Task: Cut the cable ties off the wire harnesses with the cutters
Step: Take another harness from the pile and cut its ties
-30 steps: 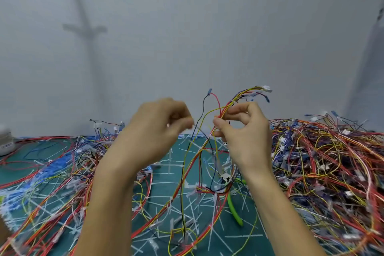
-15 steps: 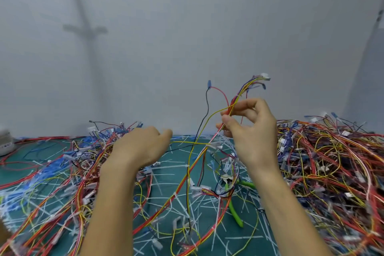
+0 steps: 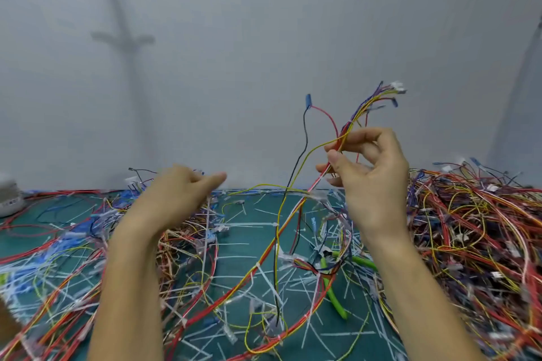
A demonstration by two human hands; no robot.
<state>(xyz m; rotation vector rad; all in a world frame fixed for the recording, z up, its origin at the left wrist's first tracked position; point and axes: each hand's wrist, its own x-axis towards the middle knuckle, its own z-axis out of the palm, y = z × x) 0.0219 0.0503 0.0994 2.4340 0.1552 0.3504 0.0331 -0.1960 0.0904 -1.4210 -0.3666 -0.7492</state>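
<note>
1. Left pile (image 3: 67, 243): loose wires, mostly red, blue and yellow, heaped on the tabletop (image 3: 243, 246).
2. Left hand (image 3: 179, 193): above the left pile's inner edge, fingers loosely curled, thumb out to the right. It appears to hold nothing, though it is blurred.
3. Cut ties (image 3: 252, 224): white strips strewn over the tabletop between the piles.
4. Harness (image 3: 293, 215): a red, yellow and white bundle rising from the tabletop to the right hand, its connector ends fanning above the fingers. A white tie (image 3: 258, 265) still binds it lower down, well below both hands.
5. Cutters (image 3: 333, 294): green handles flat on the tabletop, partly under wires, below the right hand and just beside that forearm; neither hand touches them.
6. Right hand (image 3: 372, 182): raised, pinching the harness between thumb and fingertips.
7. Right pile (image 3: 475, 243): a dense tangle.

Step in hand, judged: finding the remaining ties. Keep the harness taut, free the cutters from the wires, and nip the tie only, clear of the insulation.
</note>
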